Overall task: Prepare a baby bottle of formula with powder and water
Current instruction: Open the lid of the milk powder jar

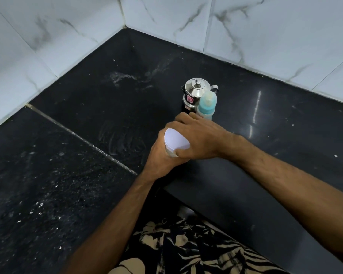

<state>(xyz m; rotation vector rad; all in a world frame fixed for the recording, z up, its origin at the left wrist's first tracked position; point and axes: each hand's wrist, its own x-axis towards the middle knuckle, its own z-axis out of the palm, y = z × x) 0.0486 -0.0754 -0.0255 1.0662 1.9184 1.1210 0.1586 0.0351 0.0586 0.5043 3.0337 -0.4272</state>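
Here, a small container (171, 150) with a white lid (176, 141) is held between both hands above the black countertop (87, 107), near its front edge. The left hand (160, 159) is wrapped round the container body from below and from the left, fingers curled about it; the body is mostly hidden by that hand, so its contents cannot be told. The right hand (196, 139) is laid over the lid from the right, thumb hooked at the lid's near edge, fingers curled over the far rim. Only the left part of the lid top is seen between the two hands.

Just beyond the right-hand knuckles a baby bottle (207, 105) is stood upright on the counter, blue collar, clear cap over the teat. Touching or just beside it on the left a lidded steel kettle (195, 93) is stood, with a pink sticker on its side. Neither is touched by a hand. Whitish smears are seen on the counter behind and left. Marbled wall tiles (265, 30) are seen behind the corner. A leaf-patterned garment (186, 248) is seen at the bottom.
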